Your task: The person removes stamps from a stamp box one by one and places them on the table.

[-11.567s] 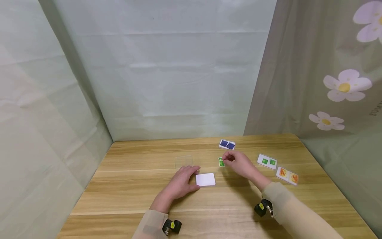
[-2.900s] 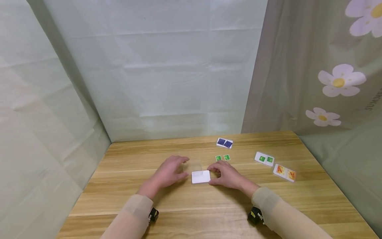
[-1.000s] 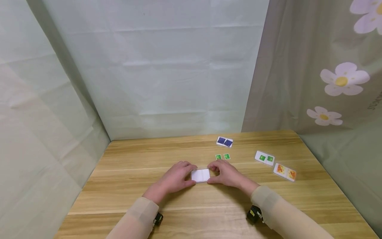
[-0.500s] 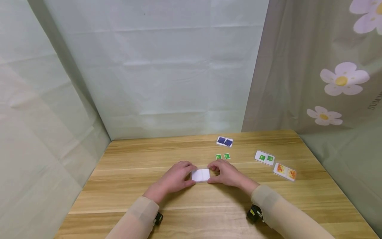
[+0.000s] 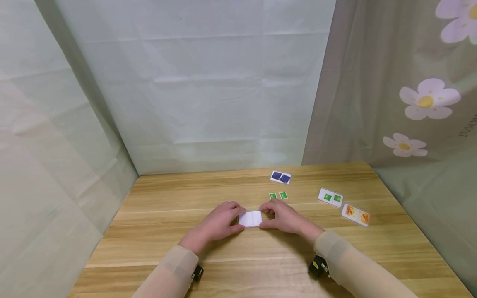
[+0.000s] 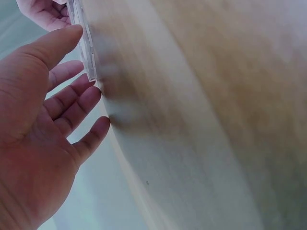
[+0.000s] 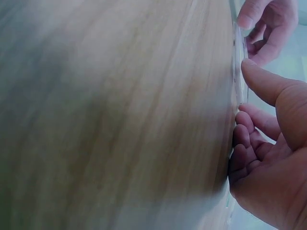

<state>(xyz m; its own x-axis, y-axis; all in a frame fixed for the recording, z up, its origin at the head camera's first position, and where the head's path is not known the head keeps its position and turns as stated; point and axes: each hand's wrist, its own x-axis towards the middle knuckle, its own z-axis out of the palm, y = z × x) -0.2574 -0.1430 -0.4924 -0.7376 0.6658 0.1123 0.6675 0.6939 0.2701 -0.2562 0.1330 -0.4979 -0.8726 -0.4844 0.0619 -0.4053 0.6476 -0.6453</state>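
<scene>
A small white rectangular card in a flat clear plastic case (image 5: pixel 250 219) lies on the wooden table between the two hands. My left hand (image 5: pixel 220 221) holds its left end, thumb at the near corner and fingertips at the far one. From the other side my right hand (image 5: pixel 281 217) grips the right end in the same way. Seen edge-on in the left wrist view, the clear case (image 6: pixel 86 45) shows thin stacked layers. Just beyond the right hand lie two small square green pictures, a left one (image 5: pixel 273 195) partly covered by the fingers and a right one (image 5: pixel 283 195).
At the back of the table (image 5: pixel 167 248) lies a white plate with two dark blue pictures (image 5: pixel 280 177). Farther right are a plate with two green pictures (image 5: pixel 330 197) and one with two orange pictures (image 5: pixel 355 215). Pale curtains (image 5: pixel 208 103) stand behind the table.
The clear cover, first lying apart, was brought over the white card by my left hand. My right hand left the green pictures and came to the case. Over the last second both hands stay still.
</scene>
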